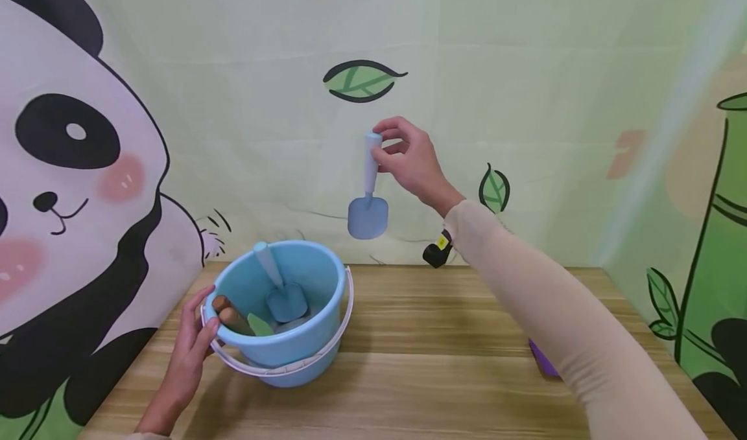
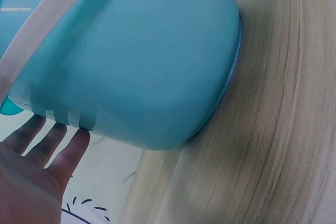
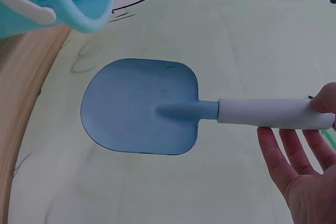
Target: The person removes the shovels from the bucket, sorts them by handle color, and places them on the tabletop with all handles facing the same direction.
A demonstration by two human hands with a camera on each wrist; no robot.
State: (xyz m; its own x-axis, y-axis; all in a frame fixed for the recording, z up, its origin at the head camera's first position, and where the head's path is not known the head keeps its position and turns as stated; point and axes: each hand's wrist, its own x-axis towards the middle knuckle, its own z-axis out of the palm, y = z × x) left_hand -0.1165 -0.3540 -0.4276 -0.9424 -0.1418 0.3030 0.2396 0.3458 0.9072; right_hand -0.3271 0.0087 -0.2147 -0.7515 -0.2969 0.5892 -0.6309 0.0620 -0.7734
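Note:
My right hand [image 1: 411, 158] holds a small toy shovel [image 1: 368, 216] upright by the upper end of its pale handle, blade down, in the air in front of the backdrop. In the right wrist view the blue blade faces the camera, with thumb and fingertips on the handle. A light-blue bucket [image 1: 292, 349] with a white bail handle stands on the table. My left hand [image 1: 187, 339] rests against its left rim; in the left wrist view, straight fingers touch the outer wall. Inside lie a second toy shovel [image 1: 288, 302], brown stick-like pieces [image 1: 233, 320] and a green leaf-shaped piece [image 1: 259, 325].
The wooden table [image 1: 432, 362] meets a fabric backdrop printed with a panda [image 1: 76, 122] and leaves. A purple object [image 1: 544, 360] is partly hidden behind my right sleeve [image 1: 525, 284]. A black shape with a yellow patch [image 1: 436, 253] shows at the table's back edge.

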